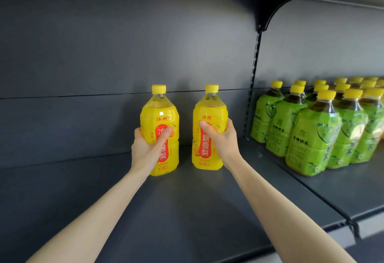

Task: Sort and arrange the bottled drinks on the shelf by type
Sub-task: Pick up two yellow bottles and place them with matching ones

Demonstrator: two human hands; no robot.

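while sorting by type, worth fixing on one thing: the gap between the two drinks in hand. left hand (145, 148) wrapped tight round the middle of a yellow plastic bottle with a yellow screw cap and a red label (160, 115), thumb laid across the front. right hand (223, 140) clamped the same way on a matching yellow plastic bottle (208, 154) just to the right. both upright, long axis straight up and down, side by side, near each other but not touching. both roughly level in depth, about midway in on the dark grey metal shelf board (187, 210), with the dark grey back panel (104, 55) farther off behind. looks like placing the pair as the start of a yellow group, so probably a matter of sliding them toward the far side or closing that gap without tipping. off to the right, past the slotted metal upright (252, 88), a packed block of green-wrapped plastic bottles with yellow caps (311, 136) on the neighbouring board; right hand the nearer one to that, though well apart from it. hard to say whether sitting flat on the board or hanging just above. far side of each grip hidden behind the bottles, bits of both labels covered by thumbs, and the green rows cut off at the right edge, so no counting them.
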